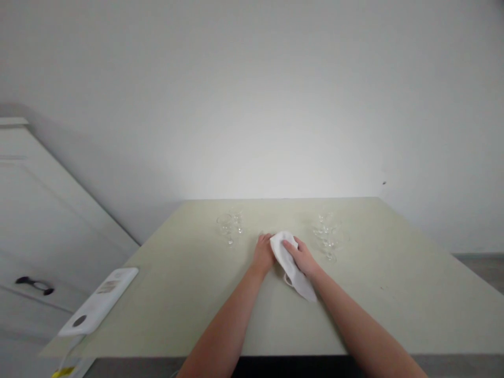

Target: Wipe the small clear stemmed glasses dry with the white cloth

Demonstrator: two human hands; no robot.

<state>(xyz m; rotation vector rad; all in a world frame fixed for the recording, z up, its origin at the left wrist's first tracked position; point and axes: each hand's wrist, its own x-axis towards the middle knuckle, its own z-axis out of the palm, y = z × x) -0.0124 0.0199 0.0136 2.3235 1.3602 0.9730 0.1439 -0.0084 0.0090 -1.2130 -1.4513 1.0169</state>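
Observation:
My right hand (302, 256) is closed on a white cloth (290, 268), which hangs down toward me onto the table and has a small loop at its lower left side. Close beside it, my left hand (263, 253) is curled with its fingers against the cloth's upper end. What lies in that hand is mostly hidden; a faint clear edge shows at its fingertips. Clear stemmed glasses (225, 222) stand to the left of my hands. Several more clear glasses (326, 237) are grouped to the right, beyond my right hand.
A pale table (177, 294) spreads out under my hands and meets a plain wall (275, 105) at the back. On its left edge lies a white power strip (100, 299) with a cable running down. A white cabinet (51, 210) with a dark handle stands at the left.

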